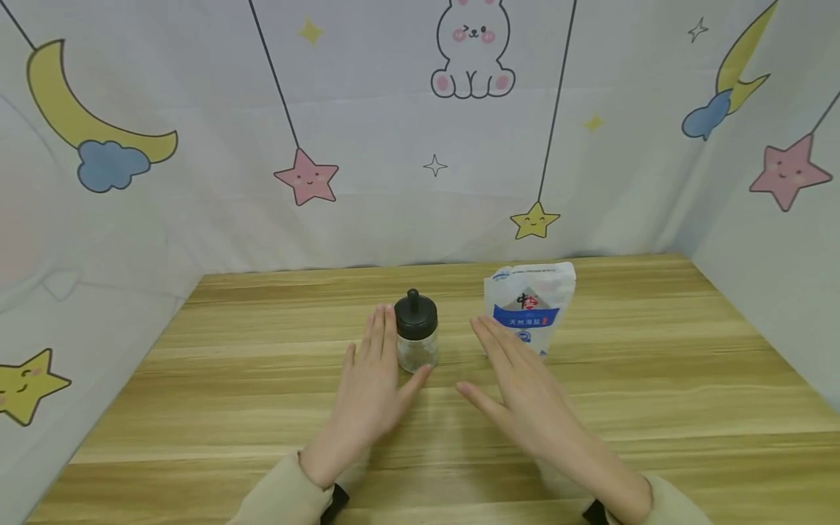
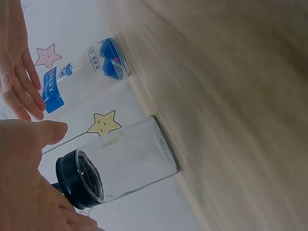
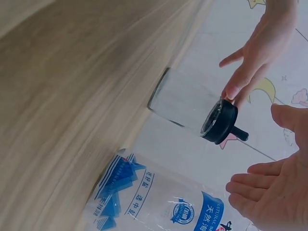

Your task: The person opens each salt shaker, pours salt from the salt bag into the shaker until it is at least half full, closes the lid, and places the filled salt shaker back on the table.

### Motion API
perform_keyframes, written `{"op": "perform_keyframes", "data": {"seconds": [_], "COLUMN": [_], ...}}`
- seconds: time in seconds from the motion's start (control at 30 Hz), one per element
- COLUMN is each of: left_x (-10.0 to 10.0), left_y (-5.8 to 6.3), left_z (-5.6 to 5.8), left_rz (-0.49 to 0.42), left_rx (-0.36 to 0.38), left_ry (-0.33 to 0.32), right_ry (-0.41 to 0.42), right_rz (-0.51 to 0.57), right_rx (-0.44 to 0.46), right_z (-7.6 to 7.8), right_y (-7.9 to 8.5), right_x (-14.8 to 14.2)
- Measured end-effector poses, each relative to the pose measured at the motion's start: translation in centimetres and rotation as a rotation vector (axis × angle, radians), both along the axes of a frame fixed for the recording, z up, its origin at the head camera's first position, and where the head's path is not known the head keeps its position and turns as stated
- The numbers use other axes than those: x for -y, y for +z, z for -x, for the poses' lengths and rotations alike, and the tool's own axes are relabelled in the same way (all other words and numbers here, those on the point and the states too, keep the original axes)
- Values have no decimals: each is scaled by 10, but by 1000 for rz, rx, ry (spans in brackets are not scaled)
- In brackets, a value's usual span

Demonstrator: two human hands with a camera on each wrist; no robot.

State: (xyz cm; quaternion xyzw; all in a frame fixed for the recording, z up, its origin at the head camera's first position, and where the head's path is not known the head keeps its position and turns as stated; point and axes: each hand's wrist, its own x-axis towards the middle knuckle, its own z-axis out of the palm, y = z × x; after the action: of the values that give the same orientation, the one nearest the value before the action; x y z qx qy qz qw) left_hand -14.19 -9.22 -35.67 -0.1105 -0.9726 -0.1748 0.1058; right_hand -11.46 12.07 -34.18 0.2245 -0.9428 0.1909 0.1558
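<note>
A clear glass jar with a black knobbed lid stands upright on the wooden table. Along its left side my left hand extends with straight fingers, fingertips right at the lid and the thumb in front of the glass. The left wrist view shows the jar closed and see-through. To its right, a white and blue bag of sea salt stands upright. My right hand reaches toward this bag, fingers straight and thumb spread, overlapping its lower left part. Neither hand holds anything.
The wooden table runs back to a white cloth backdrop printed with stars, moons and a rabbit. More cloth hangs along the right side, and also on the left.
</note>
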Motion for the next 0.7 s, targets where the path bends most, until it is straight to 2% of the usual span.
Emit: {"op": "perform_keyframes", "data": {"seconds": [0.4, 0.7], "left_x": [4, 7], "left_y": [1, -2], "left_z": [10, 17], "left_rz": [-56, -100], "left_rx": [26, 9], "left_ry": [2, -56], "right_ry": [13, 28], "right_rz": [94, 164], "right_rx": [28, 47], "right_z": [12, 20], "right_y": [1, -1], "right_x": [7, 12]}}
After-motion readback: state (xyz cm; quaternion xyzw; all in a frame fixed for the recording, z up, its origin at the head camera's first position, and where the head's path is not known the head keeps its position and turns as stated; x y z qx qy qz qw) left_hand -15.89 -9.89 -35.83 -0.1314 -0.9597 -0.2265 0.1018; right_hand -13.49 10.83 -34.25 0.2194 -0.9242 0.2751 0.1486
